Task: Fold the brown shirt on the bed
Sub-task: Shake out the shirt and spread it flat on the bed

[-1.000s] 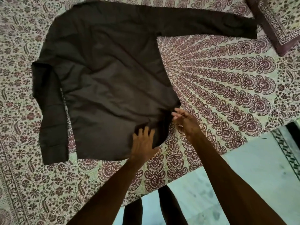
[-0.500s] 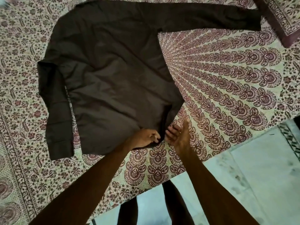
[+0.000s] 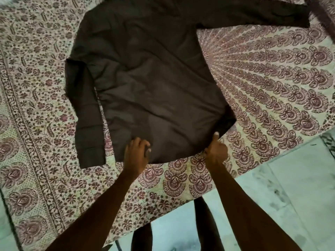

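The brown shirt (image 3: 150,82) lies flat on the patterned bedspread (image 3: 272,87), back side up. One sleeve runs down its left side; the other stretches toward the top right corner. My left hand (image 3: 136,151) grips the bottom hem near its left part, fingers curled into the cloth. My right hand (image 3: 215,149) pinches the hem at its right corner, thumb on top of the fabric. The two hands hold the hem stretched between them.
The bed's edge runs diagonally across the lower right, with pale floor tiles (image 3: 290,196) beyond it. My legs (image 3: 204,225) stand at the bed's edge. A patterned pillow corner (image 3: 326,8) shows at the top right.
My hands were close together at the hem's right corner; now they are spread apart, the left moved left along the hem. The hem's folded corner has flattened out.
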Tool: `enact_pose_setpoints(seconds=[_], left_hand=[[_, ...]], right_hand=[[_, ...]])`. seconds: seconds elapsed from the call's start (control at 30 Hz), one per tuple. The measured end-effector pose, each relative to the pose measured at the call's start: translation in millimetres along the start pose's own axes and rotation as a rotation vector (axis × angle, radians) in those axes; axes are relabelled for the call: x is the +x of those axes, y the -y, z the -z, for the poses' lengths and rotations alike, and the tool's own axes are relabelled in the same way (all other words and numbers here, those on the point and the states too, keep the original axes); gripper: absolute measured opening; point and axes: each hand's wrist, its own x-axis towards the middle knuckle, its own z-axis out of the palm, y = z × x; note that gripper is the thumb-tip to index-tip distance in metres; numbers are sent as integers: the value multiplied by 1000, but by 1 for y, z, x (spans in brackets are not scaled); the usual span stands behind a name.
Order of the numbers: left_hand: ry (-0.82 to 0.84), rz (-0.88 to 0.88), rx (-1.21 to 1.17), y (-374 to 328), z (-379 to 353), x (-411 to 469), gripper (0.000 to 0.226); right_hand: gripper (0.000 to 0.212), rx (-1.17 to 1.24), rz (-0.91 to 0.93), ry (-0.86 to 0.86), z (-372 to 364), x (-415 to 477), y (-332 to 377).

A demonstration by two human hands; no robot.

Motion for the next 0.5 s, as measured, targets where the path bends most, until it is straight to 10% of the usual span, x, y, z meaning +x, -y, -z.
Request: enact_pose_setpoints(seconds=[0.2,0.5], left_hand=[[-235,820,-408,40,-2,-15,51],[4,845,-893,79,-5,-16,65]], right_hand=[[22,143,-72,197,-36,-50,-54],[13,411,-230,234,-62,-85,-62]])
